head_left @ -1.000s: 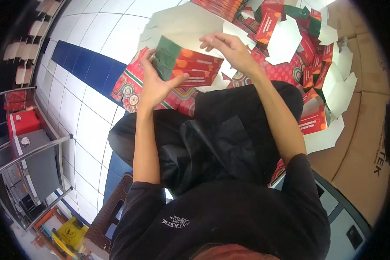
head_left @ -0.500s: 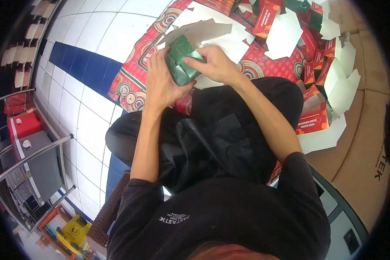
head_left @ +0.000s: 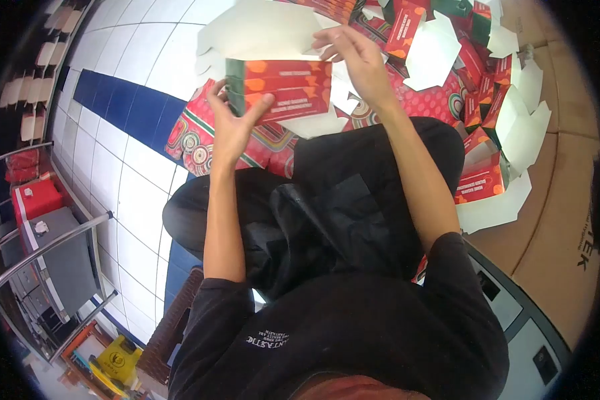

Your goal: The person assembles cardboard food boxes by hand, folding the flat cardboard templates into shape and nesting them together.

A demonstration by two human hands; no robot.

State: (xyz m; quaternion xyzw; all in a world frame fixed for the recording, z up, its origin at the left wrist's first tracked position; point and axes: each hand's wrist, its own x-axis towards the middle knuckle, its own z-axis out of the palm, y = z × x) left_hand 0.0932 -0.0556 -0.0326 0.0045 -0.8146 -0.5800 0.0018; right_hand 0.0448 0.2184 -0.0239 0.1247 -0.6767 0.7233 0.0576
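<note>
A red box (head_left: 290,90) with green ends and white flaps is held up above my lap. My left hand (head_left: 237,120) grips its left end, thumb on the red face and fingers behind the green side. At the box's upper right corner is my right hand (head_left: 357,60), its fingers apart beside the edge. A large white flap (head_left: 260,33) stands open behind the red face. Underneath lies a patterned red mat (head_left: 420,103).
Several partly folded red boxes (head_left: 480,180) with white flaps lie at the right, beside brown cardboard (head_left: 560,207). A metal rack with a grey box (head_left: 63,257) and a red box (head_left: 37,199) stands at the left. A yellow sign (head_left: 119,360) is at lower left.
The box has turned from its green end facing up to its red printed side facing up. My right hand has moved up and opened away from the green end.
</note>
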